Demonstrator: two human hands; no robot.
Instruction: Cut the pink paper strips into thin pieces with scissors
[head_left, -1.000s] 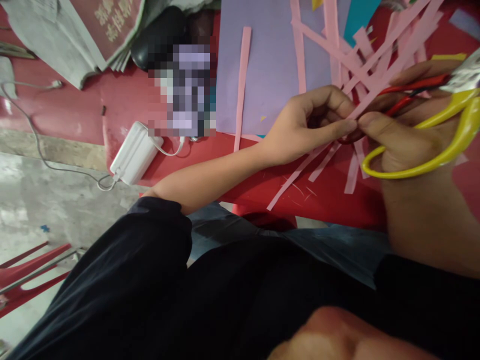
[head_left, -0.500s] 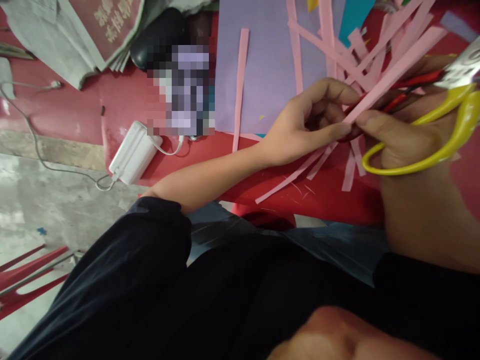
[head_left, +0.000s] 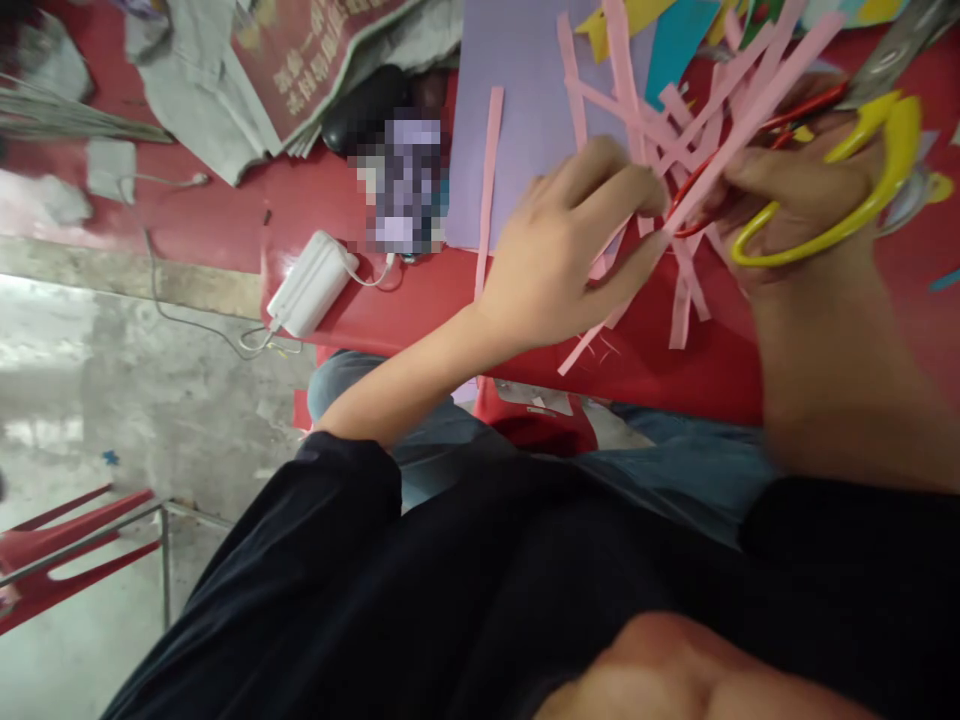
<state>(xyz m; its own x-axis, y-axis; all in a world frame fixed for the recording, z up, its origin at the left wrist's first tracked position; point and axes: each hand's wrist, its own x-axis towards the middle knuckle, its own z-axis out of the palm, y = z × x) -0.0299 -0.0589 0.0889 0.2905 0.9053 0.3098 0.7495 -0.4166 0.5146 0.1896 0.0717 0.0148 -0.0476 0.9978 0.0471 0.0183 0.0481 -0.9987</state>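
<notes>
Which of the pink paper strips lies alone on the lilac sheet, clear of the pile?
The straight pink strip left of the left hand, crossing the lilac sheet edge onto the red table. The rest crisscross by the scissors.

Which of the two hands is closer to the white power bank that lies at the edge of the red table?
Left. The left hand is over the table to the right of the white power bank, apart from it. The right hand, holding yellow-handled scissors, is farther right still.

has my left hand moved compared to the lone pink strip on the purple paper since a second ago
Yes. The left hand has shifted left, closer to the lone pink strip on the purple paper; the camera moved too.
</notes>
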